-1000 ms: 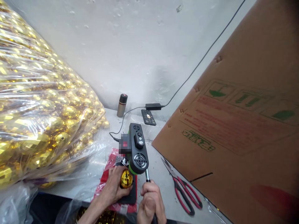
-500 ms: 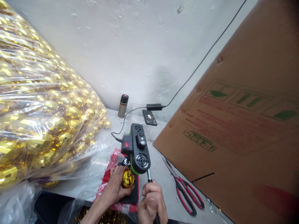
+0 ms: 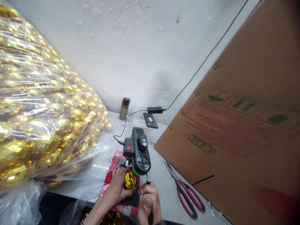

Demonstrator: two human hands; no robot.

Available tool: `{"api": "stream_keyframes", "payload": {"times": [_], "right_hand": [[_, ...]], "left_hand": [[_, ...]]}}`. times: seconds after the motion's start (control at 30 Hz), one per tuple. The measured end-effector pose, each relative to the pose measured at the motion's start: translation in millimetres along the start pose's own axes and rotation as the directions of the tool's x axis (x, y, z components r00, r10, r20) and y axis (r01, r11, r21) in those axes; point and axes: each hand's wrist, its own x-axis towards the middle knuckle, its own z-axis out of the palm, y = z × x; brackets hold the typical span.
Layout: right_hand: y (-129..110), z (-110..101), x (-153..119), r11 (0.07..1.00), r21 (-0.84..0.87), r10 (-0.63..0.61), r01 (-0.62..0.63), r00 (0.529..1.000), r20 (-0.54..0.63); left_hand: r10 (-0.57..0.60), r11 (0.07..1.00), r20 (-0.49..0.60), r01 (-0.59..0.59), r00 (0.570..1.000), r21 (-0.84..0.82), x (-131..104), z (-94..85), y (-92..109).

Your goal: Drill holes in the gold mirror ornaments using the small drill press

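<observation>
My left hand (image 3: 117, 187) has its fingers and thumb closed round a small gold mirror ball (image 3: 129, 180). The ball sits at the near end of a black and green bench machine (image 3: 141, 151), which looks like a mini drill press; its head partly overhangs the ball, and whatever touches the ball is hidden. In a fist, my right hand (image 3: 149, 203) grips the machine's lever handle (image 3: 148, 178), a metal rod with a black grip. Under the machine are a black base (image 3: 134, 199) and red plastic wrapping (image 3: 110, 178).
A large clear bag of gold mirror balls (image 3: 47, 118) fills the left side. Large red-handled scissors (image 3: 187, 195) lie beside a big cardboard box (image 3: 229, 125). Toward the wall are a spray can (image 3: 124, 108), a power adapter (image 3: 155, 110) with a cable, and a phone-like black slab (image 3: 150, 120).
My right hand has shifted slightly left with the lever handle. My left hand keeps its hold on the mirror ball. The whole view has shifted a little.
</observation>
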Motion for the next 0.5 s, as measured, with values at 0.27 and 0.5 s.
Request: {"api": "stream_keyframes", "payload": {"times": [0.27,0.5], "right_hand": [[-25.3,-14.8,36.6,0.981,0.074,0.172,-0.179,0.98,0.099],[-40.9,-23.0,65.6,0.975,0.092,0.188,-0.2,0.974,0.127]], "left_hand": [[0.022,1.0,-0.013,-0.022,1.0,-0.021,-3.0,-1.2,-0.6],[0.207,0.978,-0.001,-0.207,0.978,0.038,-60.7,-11.7,-39.1]]}}
